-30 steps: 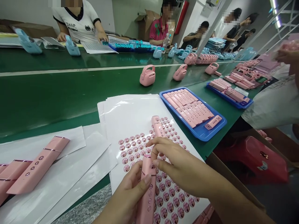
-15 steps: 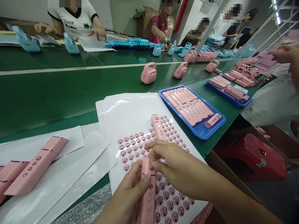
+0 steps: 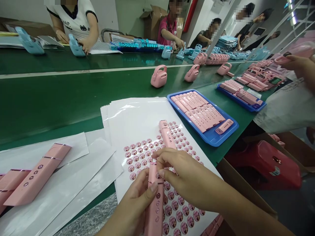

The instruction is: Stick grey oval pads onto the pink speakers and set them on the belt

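My left hand (image 3: 137, 200) is wrapped round a long pink handheld device (image 3: 154, 213), with its thumb along the side. The device has a row of round buttons and a shiny band below its top section. My right hand (image 3: 180, 175) bends over that top section, thumb and forefinger pinched on a small round sticker (image 3: 158, 176) at the device's face. Below both hands lies a white sheet of round picture stickers (image 3: 179, 215), partly covered by my hands. Another pink device (image 3: 167, 134) rests on the sheet just beyond my right fingers.
A blue tray (image 3: 213, 141) of pink devices stands beyond the sheet to the right. More pink devices (image 3: 40, 173) lie on papers at left. Pink handled boxes (image 3: 158, 77) sit on the green belt (image 3: 73, 95). Co-workers sit across; another person's hand (image 3: 299, 65) is at right.
My hands and the held device have shifted very slightly left. Across the belt, a co-worker's hands have moved onto a blue handled box. The pink boxes have slid a little right.
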A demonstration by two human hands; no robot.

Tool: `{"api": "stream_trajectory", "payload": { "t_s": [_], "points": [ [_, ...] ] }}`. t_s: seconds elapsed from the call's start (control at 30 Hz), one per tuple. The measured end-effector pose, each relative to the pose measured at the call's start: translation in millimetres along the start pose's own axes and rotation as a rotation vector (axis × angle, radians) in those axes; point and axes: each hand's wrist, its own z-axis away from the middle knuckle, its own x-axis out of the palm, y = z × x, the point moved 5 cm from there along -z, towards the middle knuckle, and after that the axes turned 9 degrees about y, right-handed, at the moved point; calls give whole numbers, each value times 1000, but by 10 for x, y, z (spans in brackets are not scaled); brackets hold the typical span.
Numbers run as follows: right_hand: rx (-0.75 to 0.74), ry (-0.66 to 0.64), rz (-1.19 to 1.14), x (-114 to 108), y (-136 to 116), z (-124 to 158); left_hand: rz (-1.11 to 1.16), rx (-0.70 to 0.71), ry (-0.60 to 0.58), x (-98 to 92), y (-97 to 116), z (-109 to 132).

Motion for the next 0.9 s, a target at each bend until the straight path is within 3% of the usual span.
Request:
{"api": "stream_trajectory", "payload": {
  "t_s": [0.2, 0.5, 0.9],
  "points": [
    [-31, 61, 39, -14, -17, -6, 20, -24, 4, -5, -7, 0],
    [-137, 19, 27, -61, -64, -16, -7, -70, 29, -42, -13, 0],
    [-151, 108, 27, -39, -125, 25, 14, -34, -41, -21, -22, 10]
  ]
}}
